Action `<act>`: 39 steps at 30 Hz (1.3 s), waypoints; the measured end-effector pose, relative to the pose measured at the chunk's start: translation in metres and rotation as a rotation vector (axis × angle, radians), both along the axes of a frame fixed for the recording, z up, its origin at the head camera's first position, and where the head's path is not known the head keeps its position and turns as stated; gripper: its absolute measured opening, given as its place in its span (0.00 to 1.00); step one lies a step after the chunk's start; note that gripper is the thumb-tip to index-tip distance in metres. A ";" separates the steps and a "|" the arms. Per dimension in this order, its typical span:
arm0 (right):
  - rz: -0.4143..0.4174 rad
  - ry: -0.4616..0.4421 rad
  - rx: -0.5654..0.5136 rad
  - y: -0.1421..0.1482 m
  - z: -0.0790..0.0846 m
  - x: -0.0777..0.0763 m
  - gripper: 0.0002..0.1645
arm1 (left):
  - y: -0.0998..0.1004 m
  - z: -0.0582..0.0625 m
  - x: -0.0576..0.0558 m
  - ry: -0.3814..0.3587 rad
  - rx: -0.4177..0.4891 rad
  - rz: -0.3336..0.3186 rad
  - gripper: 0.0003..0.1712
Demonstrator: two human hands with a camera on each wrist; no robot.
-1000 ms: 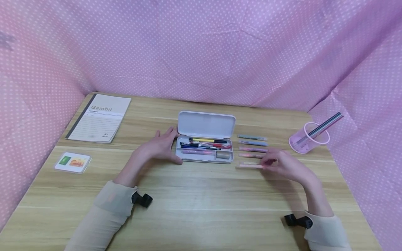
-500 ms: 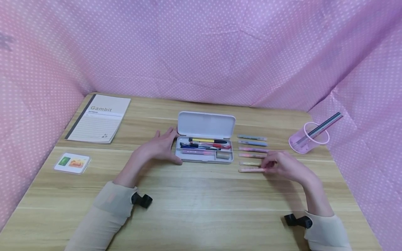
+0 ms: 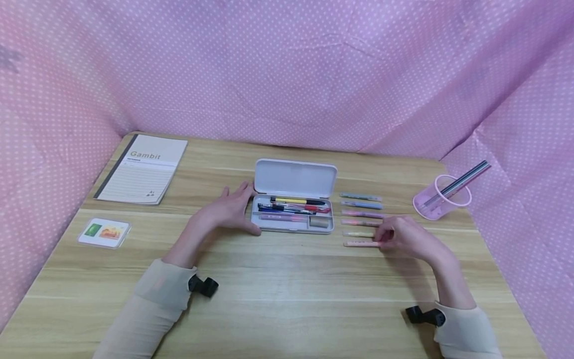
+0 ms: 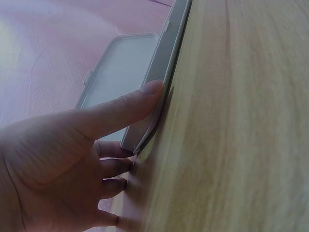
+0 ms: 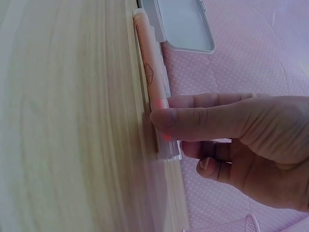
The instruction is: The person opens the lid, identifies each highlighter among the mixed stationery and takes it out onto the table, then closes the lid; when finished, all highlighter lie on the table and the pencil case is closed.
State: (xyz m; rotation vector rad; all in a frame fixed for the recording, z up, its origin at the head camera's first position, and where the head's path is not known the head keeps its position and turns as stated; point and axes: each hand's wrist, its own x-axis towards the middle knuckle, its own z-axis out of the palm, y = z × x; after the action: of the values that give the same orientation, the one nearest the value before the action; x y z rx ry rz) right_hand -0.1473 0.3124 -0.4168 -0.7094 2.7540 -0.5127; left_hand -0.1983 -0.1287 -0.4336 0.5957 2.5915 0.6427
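Observation:
In the head view, my left hand (image 3: 226, 209) rests at the left end of an open white pencil case (image 3: 293, 231). The thumb lies straight along the case's front side in the left wrist view, and the spread fingers touch its end and the table. Pens, a pale purple highlighter (image 3: 280, 217) and a small grey-brown block (image 3: 319, 222) lie in its compartments. My right hand (image 3: 408, 237) pinches a peach highlighter (image 5: 150, 63) by its clear-capped end, between thumb and fingers, close over the table. Behind it lie a yellow highlighter (image 3: 358, 234) and several others in a row.
A pink mesh pen cup (image 3: 428, 203) with several dark pencils (image 3: 464, 178) stands to the right, beyond my right hand. At the left lie a notebook (image 3: 141, 169) and a clear-edged card (image 3: 104, 233). Pink dotted cloth (image 3: 287, 80) surrounds the table.
My right hand has brought the peach highlighter slightly toward me and to the right, uncovering the yellow one behind it. My left hand has stayed at the case.

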 end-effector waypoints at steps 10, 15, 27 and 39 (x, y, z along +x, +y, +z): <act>-0.026 -0.004 0.017 -0.001 -0.002 -0.001 0.15 | 0.000 0.001 0.000 -0.005 -0.003 0.007 0.60; -0.029 0.007 0.026 -0.001 -0.003 -0.002 0.15 | 0.000 0.001 0.000 -0.007 -0.005 0.006 0.60; -0.049 -0.003 0.031 -0.002 -0.004 -0.002 0.14 | 0.001 0.001 0.000 -0.011 0.000 0.003 0.60; -0.066 -0.012 0.020 -0.001 -0.003 -0.001 0.14 | 0.000 -0.001 -0.001 -0.012 0.001 0.002 0.60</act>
State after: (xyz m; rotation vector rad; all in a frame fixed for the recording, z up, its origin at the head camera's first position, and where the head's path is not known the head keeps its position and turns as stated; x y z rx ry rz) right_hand -0.1485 0.3113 -0.4199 -0.6108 2.7748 -0.5000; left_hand -0.1989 -0.1285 -0.4341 0.5879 2.5807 0.6465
